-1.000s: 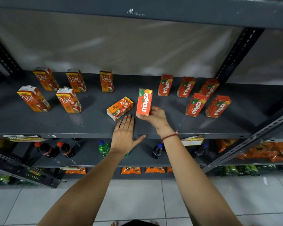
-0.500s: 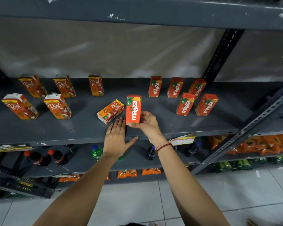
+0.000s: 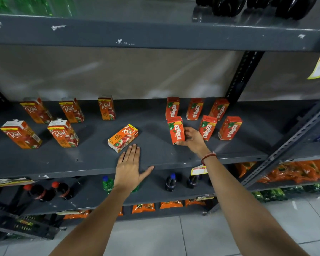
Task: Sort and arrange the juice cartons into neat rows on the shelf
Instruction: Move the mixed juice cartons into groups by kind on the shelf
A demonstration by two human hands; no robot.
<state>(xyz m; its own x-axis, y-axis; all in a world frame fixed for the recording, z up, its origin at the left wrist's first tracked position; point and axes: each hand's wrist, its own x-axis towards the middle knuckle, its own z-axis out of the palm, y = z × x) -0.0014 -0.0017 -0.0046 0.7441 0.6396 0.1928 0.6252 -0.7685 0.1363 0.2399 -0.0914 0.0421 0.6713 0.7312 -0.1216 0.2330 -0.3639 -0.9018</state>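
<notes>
Juice cartons (image 3: 175, 129), grey metal shelf (image 3: 92, 159), tiled floor (image 3: 192, 237)

This is a shop aisle: grey slotted-steel retail shelving (image 3: 155, 36) carries rows of small orange Real juice cartons (image 3: 63, 133) and red Maaza cartons (image 3: 229, 128). Yellow paper price tags (image 3: 199, 170) hang off the shelf edges. Below sit dark soft-drink bottles (image 3: 170, 182) and orange snack packets (image 3: 292, 170), over a pale tiled floor (image 3: 192, 237).
</notes>
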